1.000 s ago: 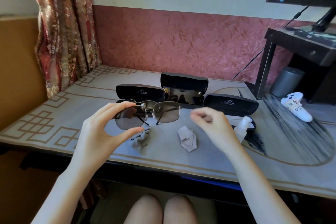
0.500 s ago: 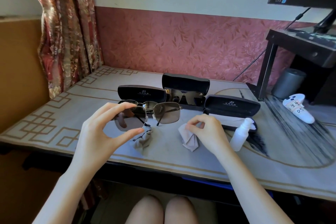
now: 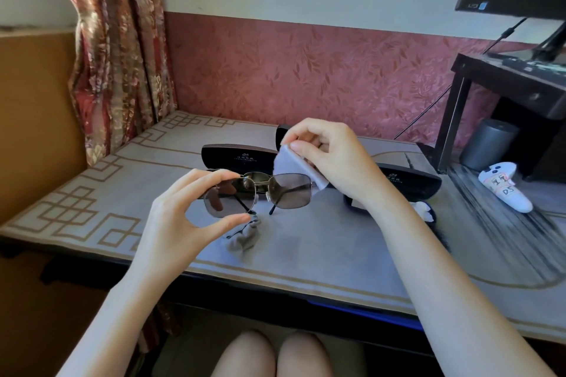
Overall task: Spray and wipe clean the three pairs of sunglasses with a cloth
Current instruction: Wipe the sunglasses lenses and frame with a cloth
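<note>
My left hand [image 3: 183, 217] pinches the left lens rim of metal-framed sunglasses [image 3: 291, 194] between thumb and forefinger, holding them above the table. My right hand [image 3: 333, 159] grips a pale grey cloth [image 3: 291, 164] and holds it just behind the right lens. A second crumpled grey cloth [image 3: 245, 239] lies on the table under the glasses. The white spray bottle [image 3: 424, 211] is mostly hidden behind my right forearm. Other sunglasses are hidden from view behind my hands.
Black glasses cases lie behind my hands: one [image 3: 239, 156] at the left, one [image 3: 410, 180] at the right. A white controller [image 3: 505, 187] lies at the far right near a grey cylinder [image 3: 487, 144] and a dark stand [image 3: 490, 79]. A curtain [image 3: 119, 49] hangs at the left.
My right hand picked the pale cloth up off the table and raised it behind the right lens. The left hand keeps holding the sunglasses, now a little higher.
</note>
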